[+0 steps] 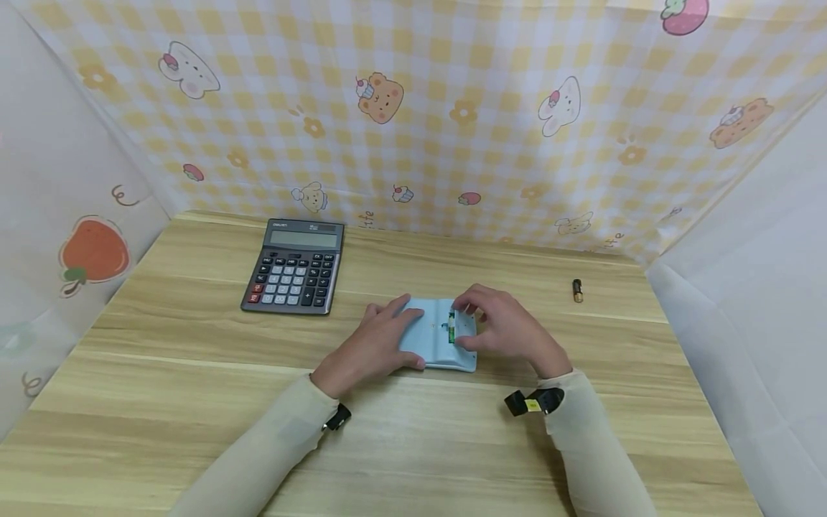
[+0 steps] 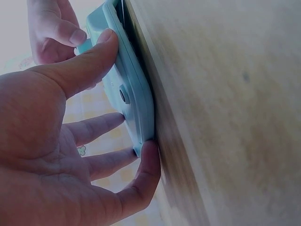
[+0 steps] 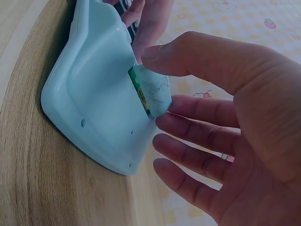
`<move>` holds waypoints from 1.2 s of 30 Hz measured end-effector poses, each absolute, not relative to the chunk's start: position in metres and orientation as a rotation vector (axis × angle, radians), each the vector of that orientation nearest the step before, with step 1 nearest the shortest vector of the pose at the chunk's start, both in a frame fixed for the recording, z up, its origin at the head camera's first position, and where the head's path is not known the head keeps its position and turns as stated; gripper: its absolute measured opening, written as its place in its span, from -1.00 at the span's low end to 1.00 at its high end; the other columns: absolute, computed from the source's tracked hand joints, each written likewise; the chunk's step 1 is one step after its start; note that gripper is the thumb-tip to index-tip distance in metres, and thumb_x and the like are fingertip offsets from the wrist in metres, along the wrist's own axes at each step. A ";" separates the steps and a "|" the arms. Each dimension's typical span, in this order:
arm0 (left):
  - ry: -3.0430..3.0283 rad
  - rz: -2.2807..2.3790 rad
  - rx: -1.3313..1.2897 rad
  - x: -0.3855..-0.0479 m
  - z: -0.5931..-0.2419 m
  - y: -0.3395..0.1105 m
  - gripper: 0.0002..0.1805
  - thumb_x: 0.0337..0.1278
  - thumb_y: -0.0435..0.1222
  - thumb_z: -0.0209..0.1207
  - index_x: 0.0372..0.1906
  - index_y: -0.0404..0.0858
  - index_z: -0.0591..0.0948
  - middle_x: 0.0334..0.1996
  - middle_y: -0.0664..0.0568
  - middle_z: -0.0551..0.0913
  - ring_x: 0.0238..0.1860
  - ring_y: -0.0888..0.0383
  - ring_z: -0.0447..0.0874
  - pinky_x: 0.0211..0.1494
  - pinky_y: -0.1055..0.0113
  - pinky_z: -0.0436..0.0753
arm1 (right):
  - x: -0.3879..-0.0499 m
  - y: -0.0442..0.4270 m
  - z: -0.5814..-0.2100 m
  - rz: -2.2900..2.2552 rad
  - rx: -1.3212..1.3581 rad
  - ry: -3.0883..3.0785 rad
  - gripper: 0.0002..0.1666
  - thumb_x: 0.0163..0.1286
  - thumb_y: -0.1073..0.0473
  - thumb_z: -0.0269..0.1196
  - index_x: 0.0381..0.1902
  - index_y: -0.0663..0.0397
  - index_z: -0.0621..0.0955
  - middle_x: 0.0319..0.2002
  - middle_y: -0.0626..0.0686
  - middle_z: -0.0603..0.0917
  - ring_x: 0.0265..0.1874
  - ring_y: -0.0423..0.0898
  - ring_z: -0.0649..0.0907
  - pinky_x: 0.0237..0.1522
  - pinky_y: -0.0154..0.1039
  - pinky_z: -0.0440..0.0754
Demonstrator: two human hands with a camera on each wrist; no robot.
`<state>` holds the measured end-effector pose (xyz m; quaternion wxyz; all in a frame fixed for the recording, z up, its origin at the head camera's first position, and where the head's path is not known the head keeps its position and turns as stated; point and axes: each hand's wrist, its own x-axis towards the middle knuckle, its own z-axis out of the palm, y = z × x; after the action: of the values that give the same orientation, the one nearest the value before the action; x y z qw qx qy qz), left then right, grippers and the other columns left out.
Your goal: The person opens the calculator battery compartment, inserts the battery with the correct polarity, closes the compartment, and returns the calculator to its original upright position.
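Observation:
A light blue calculator [image 1: 420,339] lies face down on the table, its battery slot exposed. A green battery [image 1: 451,327] sits in that slot. My left hand [image 1: 373,343] holds the calculator's left side, thumb at the near edge and fingers spread toward the far edge. In the right wrist view, my right hand [image 3: 221,108] pinches a small light blue battery cover [image 3: 155,89] between thumb and fingers. The cover stands tilted at the slot, with a strip of green battery visible beside it. Whether the cover touches the slot's edge, I cannot tell.
A larger grey calculator [image 1: 293,269] lies face up at the back left of the wooden table [image 1: 161,402]. One loose black and copper battery [image 1: 578,291] lies at the right. A checked cloth [image 1: 426,151] hangs behind the table's far edge.

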<state>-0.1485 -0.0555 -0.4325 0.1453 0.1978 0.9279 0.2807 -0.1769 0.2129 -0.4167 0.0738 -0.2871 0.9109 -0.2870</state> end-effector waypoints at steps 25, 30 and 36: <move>2.681 0.805 0.584 -0.148 -0.432 -0.055 -0.07 0.20 -0.01 0.62 0.62 -0.16 0.50 0.74 -0.19 0.16 0.43 -0.30 0.32 0.37 -0.11 0.53 | -0.176 0.212 -0.417 -0.812 -0.879 2.753 -0.46 0.26 0.12 0.66 0.16 0.13 0.77 0.03 -0.02 0.75 -0.02 0.00 0.71 0.02 0.01 0.72; 2.682 0.797 0.585 -0.148 -0.432 -0.056 -0.07 0.21 0.00 0.62 0.62 -0.15 0.50 0.74 -0.18 0.16 0.44 -0.30 0.31 0.38 -0.11 0.53 | -0.175 0.211 -0.415 -0.793 -0.878 2.760 -0.48 0.27 0.13 0.66 0.16 0.12 0.79 0.05 -0.01 0.76 -0.02 -0.02 0.71 0.00 -0.03 0.73; 2.685 0.795 0.591 -0.148 -0.432 -0.056 -0.07 0.20 0.00 0.62 0.61 -0.16 0.51 0.74 -0.19 0.17 0.44 -0.31 0.32 0.38 -0.12 0.54 | -0.175 0.211 -0.415 -0.784 -0.885 2.764 -0.48 0.28 0.14 0.68 0.17 0.13 0.82 0.05 -0.01 0.74 -0.06 -0.02 0.69 -0.03 -0.09 0.71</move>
<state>-0.1482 -0.0557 -0.4325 0.1394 0.2044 0.9291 0.2750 -0.1754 0.2110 -0.4147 0.0677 -0.2939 0.9173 -0.2601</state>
